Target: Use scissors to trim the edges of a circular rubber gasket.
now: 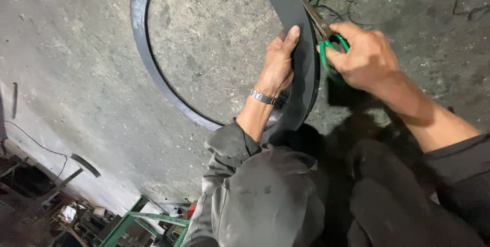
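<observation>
Gripping flat black rubber ring (301, 73) — L hand (278, 63), R hand (362, 55) w/ green-handled scissors (326, 37)

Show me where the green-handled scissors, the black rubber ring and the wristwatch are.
green-handled scissors (334, 42): head view, on a green handle loop.
black rubber ring (139, 27): head view, on its left band.
wristwatch (263, 97): head view, on its metal strap.

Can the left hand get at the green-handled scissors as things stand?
Probably yes. The left hand grips the dark rubber ring right beside the scissors, which the right hand holds; only the ring's band lies between them.
</observation>
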